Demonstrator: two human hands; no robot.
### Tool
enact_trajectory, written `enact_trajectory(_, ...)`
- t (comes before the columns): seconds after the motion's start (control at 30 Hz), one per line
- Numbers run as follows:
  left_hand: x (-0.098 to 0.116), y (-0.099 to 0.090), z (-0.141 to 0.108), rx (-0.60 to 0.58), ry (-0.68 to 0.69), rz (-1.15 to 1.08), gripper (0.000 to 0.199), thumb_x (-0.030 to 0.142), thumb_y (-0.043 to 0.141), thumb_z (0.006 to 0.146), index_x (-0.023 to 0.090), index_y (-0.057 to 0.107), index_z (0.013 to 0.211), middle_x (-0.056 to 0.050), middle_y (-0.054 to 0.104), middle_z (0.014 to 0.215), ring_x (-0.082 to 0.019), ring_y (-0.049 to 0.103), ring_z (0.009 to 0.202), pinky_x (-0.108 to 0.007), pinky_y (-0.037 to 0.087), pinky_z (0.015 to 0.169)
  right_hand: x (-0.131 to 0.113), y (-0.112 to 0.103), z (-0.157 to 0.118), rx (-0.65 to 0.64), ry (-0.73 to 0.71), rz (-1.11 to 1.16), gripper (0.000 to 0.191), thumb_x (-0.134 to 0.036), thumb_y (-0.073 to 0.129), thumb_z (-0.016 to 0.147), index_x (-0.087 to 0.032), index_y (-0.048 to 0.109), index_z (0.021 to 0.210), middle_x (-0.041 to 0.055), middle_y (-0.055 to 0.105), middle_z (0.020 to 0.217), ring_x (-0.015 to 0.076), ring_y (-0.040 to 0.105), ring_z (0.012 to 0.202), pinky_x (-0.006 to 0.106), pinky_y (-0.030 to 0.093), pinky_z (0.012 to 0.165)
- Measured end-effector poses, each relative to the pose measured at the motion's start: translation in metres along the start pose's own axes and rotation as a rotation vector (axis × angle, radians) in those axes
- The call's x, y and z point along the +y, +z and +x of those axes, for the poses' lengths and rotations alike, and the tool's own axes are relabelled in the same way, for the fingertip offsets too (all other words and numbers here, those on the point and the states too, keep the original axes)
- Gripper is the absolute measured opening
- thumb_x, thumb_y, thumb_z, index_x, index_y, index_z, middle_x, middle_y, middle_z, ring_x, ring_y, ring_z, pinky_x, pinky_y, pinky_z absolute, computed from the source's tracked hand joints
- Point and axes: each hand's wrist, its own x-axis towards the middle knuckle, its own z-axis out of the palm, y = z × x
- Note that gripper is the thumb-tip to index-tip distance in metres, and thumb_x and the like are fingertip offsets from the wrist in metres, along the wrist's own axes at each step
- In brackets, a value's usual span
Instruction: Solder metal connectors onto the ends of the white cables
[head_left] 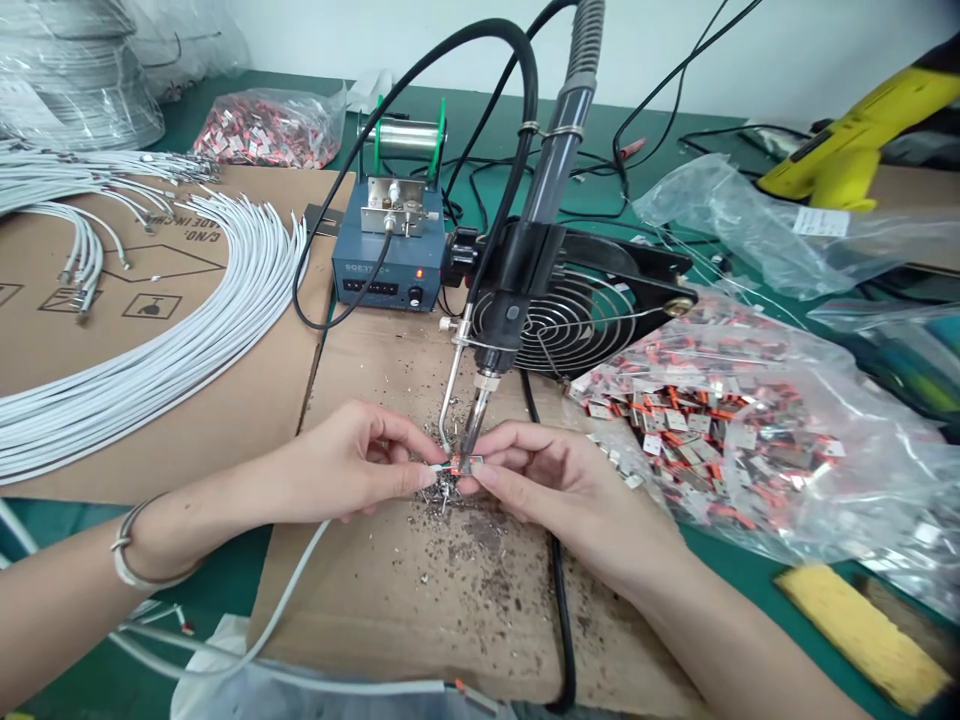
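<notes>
The head view looks from the person's own head, forward and steeply down over the bench [247, 560]. It is near enough that both forearms enter at the lower left and lower right corners, and the left hand [367, 462] and right hand [559, 480] meet just below the middle of the frame. The wall [450, 40] is farther off, along the top edge.

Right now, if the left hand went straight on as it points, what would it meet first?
The left hand would likely meet the small orange connector first, held by the right hand; the soldering iron tip looks about as near, depth being unclear.
</notes>
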Motion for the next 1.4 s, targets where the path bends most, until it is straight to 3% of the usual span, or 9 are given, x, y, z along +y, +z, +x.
enact_trajectory(0.23, 0.0009, 0.0013, -0.0016, 0.032, 0.022, 0.006, 0.025, 0.032, 0.059, 0.077, 0.014, 0.062, 0.093, 0.006, 0.043, 0.055, -0.003, 0.038, 0.039, -0.011, 0.031, 0.029, 0.0000, -0.0002, 0.0008, 0.018, 0.014, -0.029, 0.011, -0.020, 0.072, 0.070, -0.017, 0.065, 0.078, 0.0018, 0.069, 0.068, 0.0076, 0.062, 0.059, 0.013, 0.047, 0.053)
enact_trajectory(0.53, 0.0050, 0.0002, -0.0038, -0.015, -0.005, -0.042, 0.020, 0.029, 0.059, 0.078, 0.014, 0.062, 0.091, 0.007, 0.042, 0.052, -0.003, 0.038, 0.039, -0.010, 0.032, 0.030, 0.0014, -0.0035, 0.0003, -0.072, 0.021, 0.066, 0.009, -0.023, 0.072, 0.073, -0.018, 0.068, 0.079, 0.0011, 0.070, 0.071, 0.0055, 0.064, 0.066, 0.009, 0.048, 0.062)
enact_trajectory(0.73, 0.0025, -0.0022, -0.0001, -0.058, 0.018, -0.039, 0.023, 0.031, 0.059, 0.078, 0.014, 0.063, 0.092, 0.007, 0.040, 0.044, -0.004, 0.036, 0.036, -0.011, 0.032, 0.031, 0.0004, -0.0048, -0.0004, -0.059, 0.044, 0.092, 0.009, -0.024, 0.072, 0.073, -0.019, 0.069, 0.080, 0.0018, 0.070, 0.071, 0.0073, 0.065, 0.065, 0.011, 0.049, 0.061)
enact_trajectory(0.97, 0.0017, -0.0005, 0.0004, -0.013, 0.008, 0.009, 0.022, 0.030, 0.057, 0.079, 0.014, 0.063, 0.093, 0.007, 0.042, 0.047, -0.003, 0.036, 0.036, -0.010, 0.031, 0.029, -0.0010, 0.0006, 0.0009, 0.025, 0.071, 0.062, 0.012, -0.024, 0.076, 0.066, -0.018, 0.068, 0.074, 0.0013, 0.070, 0.067, 0.0074, 0.066, 0.061, 0.009, 0.049, 0.055)
enact_trajectory(1.23, 0.0005, 0.0010, 0.0003, 0.020, -0.007, 0.016, 0.026, 0.033, 0.060, 0.076, 0.012, 0.064, 0.090, 0.007, 0.041, 0.044, -0.004, 0.036, 0.035, -0.010, 0.033, 0.029, 0.0013, -0.0015, 0.0011, 0.015, 0.025, -0.041, 0.020, -0.028, 0.074, 0.069, -0.015, 0.063, 0.079, 0.0043, 0.070, 0.070, 0.0090, 0.064, 0.060, 0.014, 0.049, 0.054)
enact_trajectory(1.4, 0.0038, 0.0018, -0.0032, 0.019, -0.019, 0.011, 0.028, 0.036, 0.060, 0.076, 0.012, 0.064, 0.090, 0.007, 0.042, 0.043, -0.004, 0.037, 0.036, -0.011, 0.033, 0.030, 0.0010, -0.0038, 0.0001, -0.029, 0.027, -0.027, 0.014, -0.026, 0.072, 0.073, -0.016, 0.064, 0.079, 0.0029, 0.070, 0.071, 0.0079, 0.064, 0.065, 0.013, 0.049, 0.060)
